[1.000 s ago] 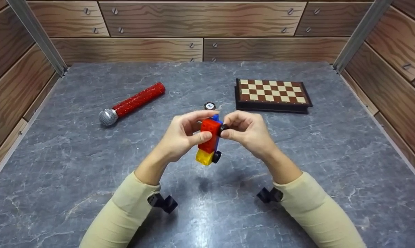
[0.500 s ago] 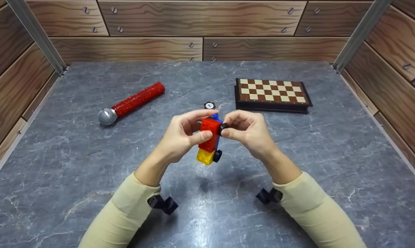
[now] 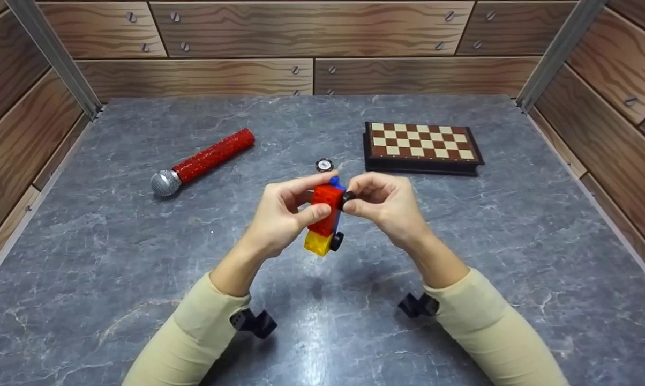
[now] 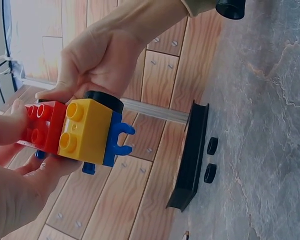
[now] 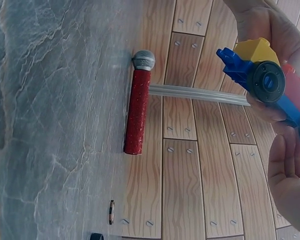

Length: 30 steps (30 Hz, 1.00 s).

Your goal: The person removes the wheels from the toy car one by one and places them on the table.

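Note:
My left hand (image 3: 279, 217) grips a toy brick car (image 3: 325, 230) above the table, thumb on its red brick (image 4: 49, 127). A yellow brick (image 4: 85, 132) sits at the end nearer me, on a blue base (image 5: 289, 110) with a forked hitch (image 4: 122, 140). My right hand (image 3: 384, 206) pinches a black wheel (image 3: 347, 200) at the car's far right corner, thumb and index finger on it. Another black wheel (image 5: 266, 81) is on the same side by the yellow brick. On the opposite side a bare blue axle stub (image 4: 89, 168) sticks out.
A red glittery microphone (image 3: 210, 155) lies at the left back. A folding chessboard (image 3: 421, 147) is at the right back. A poker chip (image 3: 324, 165) lies beyond the hands. Near the chessboard, two black tyres (image 4: 212, 146) rest on the table (image 3: 140, 257).

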Motion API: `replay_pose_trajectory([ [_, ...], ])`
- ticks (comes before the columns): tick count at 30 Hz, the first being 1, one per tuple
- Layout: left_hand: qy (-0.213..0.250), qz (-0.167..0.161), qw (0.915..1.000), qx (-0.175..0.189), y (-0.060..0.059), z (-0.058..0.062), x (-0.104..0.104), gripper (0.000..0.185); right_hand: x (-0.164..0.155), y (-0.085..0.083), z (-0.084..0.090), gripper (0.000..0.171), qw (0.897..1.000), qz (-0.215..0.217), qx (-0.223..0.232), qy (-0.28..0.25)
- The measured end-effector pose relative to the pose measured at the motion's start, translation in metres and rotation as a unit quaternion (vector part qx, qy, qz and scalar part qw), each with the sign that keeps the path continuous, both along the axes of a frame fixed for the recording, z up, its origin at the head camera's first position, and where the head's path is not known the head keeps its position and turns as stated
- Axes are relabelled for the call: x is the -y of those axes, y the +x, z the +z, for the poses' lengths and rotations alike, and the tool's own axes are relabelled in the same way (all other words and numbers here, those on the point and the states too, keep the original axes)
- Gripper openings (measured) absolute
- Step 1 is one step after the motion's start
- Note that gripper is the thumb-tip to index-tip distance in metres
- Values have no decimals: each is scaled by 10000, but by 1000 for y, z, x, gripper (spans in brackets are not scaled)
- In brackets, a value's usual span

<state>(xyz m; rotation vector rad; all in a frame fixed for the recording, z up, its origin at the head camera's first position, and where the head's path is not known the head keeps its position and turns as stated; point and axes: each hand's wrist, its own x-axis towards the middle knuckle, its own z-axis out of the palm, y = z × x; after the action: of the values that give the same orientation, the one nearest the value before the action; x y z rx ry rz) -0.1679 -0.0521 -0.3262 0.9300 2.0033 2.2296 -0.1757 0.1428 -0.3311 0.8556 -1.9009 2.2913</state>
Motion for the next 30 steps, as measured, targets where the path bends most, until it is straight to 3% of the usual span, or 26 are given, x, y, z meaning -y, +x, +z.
replay_pose_trajectory([
  [7,6,151,9999,-54,2,0,-1,42,2,4,0,23,9998,-210,-52,-15],
  [14,36,306,9994,-132,4,-1,-2,41,3,5,1,17,9989,-459,-54,43],
  [20,-389,919,9929,-640,0,-6,-4,46,8,7,4,18,9938,-873,-557,417],
  [23,-627,998,9895,-831,-3,-8,-2,50,9,8,9,18,9898,-907,-885,648],
  [30,-323,1157,9876,-1009,-8,0,8,48,-2,2,18,18,9907,-1038,-650,587],
])
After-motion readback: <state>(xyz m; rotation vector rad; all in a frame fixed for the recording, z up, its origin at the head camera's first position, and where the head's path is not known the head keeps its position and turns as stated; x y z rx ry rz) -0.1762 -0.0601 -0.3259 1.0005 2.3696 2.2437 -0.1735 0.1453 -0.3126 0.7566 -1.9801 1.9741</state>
